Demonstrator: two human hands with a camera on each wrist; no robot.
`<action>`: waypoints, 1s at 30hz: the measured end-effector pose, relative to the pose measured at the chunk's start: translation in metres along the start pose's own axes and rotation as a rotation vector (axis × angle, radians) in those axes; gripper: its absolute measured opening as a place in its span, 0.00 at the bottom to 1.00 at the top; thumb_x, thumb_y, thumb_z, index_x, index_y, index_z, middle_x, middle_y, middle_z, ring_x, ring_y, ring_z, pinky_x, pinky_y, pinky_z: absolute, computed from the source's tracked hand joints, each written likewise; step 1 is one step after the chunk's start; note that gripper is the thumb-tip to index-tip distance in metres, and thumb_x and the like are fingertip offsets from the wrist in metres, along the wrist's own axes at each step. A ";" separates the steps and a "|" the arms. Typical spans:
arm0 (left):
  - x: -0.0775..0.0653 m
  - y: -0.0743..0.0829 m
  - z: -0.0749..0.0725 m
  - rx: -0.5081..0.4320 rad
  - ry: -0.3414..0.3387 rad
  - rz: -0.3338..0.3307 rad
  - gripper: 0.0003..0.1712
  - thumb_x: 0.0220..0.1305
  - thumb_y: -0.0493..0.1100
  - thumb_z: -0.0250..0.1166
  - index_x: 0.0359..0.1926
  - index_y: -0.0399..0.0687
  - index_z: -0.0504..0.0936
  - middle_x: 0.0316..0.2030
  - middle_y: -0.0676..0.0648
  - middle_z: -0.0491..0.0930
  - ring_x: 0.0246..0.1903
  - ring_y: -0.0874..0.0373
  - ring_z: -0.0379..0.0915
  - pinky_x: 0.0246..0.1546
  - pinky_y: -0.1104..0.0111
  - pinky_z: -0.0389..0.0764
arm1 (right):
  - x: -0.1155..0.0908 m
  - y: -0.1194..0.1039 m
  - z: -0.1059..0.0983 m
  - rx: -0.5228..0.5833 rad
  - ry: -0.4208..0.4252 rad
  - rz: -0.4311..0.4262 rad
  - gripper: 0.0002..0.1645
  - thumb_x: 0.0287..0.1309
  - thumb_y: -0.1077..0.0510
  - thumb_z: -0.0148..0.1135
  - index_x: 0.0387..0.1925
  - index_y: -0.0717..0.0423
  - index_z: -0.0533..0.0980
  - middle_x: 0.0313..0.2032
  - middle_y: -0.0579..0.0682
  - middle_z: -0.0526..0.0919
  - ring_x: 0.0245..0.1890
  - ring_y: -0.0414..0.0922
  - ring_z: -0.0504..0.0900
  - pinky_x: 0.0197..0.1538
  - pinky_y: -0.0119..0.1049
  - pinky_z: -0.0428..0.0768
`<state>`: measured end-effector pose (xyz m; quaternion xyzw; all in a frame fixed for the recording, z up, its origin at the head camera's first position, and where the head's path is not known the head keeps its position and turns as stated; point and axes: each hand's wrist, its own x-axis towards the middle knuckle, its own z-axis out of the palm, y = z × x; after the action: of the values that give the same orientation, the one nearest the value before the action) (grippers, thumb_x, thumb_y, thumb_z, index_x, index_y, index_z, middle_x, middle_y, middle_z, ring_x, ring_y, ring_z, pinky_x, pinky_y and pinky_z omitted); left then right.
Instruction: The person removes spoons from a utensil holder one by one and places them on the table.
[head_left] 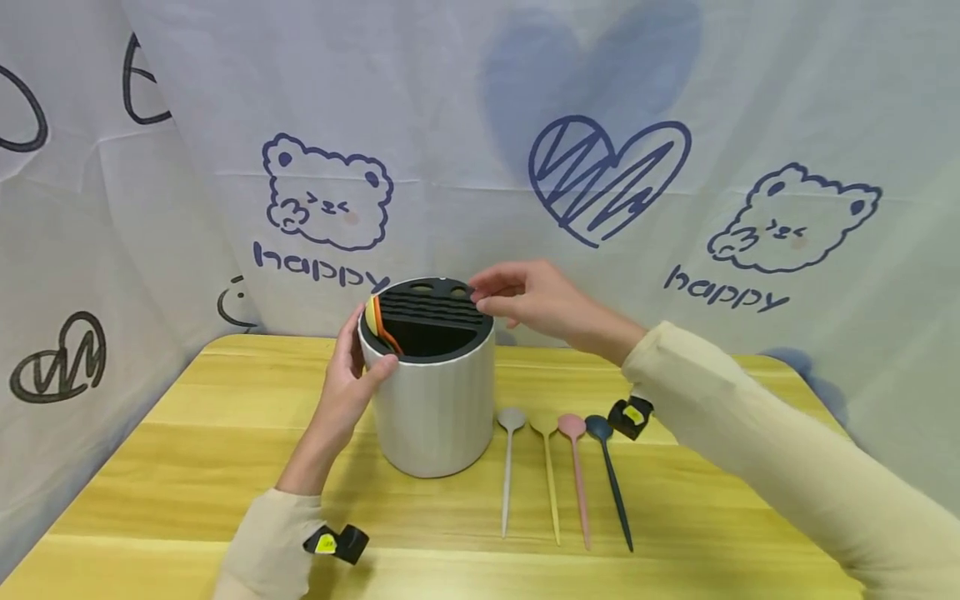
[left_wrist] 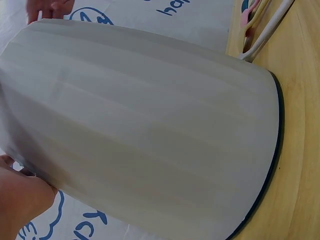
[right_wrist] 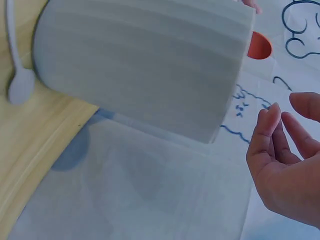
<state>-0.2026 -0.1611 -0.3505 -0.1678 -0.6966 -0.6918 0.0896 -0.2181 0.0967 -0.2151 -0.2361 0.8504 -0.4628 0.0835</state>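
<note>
While white holder (head_left: 435, 417), left of four spoons (head_left: 572, 427), is gripped by left hand (head_left: 345, 396), right hand (head_left: 534, 296) is held empty near holder's top; loading seems underway; steady holder, spoon pick-up likely called for.

The word "happy" (head_left: 321, 267) stands twice on a white cloth backdrop (head_left: 457, 150), beneath two bear drawings (head_left: 327, 193); yellow labels (head_left: 326, 544) sit on the black wrist cameras (head_left: 352, 544) (any print too small to read).

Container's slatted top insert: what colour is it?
Black or nearly so; the insert shows best in the head view.
</note>
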 end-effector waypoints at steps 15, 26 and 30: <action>-0.002 0.001 -0.003 0.010 0.005 -0.020 0.46 0.65 0.46 0.59 0.76 0.47 0.43 0.74 0.48 0.46 0.72 0.59 0.41 0.71 0.61 0.47 | 0.034 -0.023 0.032 -0.061 -0.095 0.069 0.21 0.64 0.60 0.60 0.58 0.59 0.76 0.48 0.51 0.83 0.42 0.44 0.80 0.36 0.36 0.82; 0.001 0.000 0.000 -0.002 0.000 -0.006 0.46 0.63 0.45 0.60 0.76 0.47 0.44 0.73 0.48 0.48 0.71 0.60 0.44 0.70 0.63 0.49 | 0.052 -0.031 0.048 -0.102 -0.130 0.105 0.23 0.63 0.55 0.62 0.58 0.56 0.76 0.48 0.50 0.84 0.41 0.44 0.81 0.28 0.34 0.77; -0.001 0.001 -0.003 0.004 0.006 -0.010 0.47 0.62 0.44 0.59 0.76 0.47 0.44 0.73 0.48 0.48 0.71 0.60 0.45 0.69 0.63 0.52 | 0.056 -0.034 0.056 -0.076 -0.137 0.091 0.22 0.61 0.55 0.64 0.56 0.56 0.77 0.47 0.48 0.84 0.40 0.44 0.81 0.28 0.34 0.77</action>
<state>-0.2019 -0.1640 -0.3494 -0.1624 -0.6985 -0.6913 0.0885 -0.2358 0.0123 -0.2143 -0.2310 0.8695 -0.4088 0.1533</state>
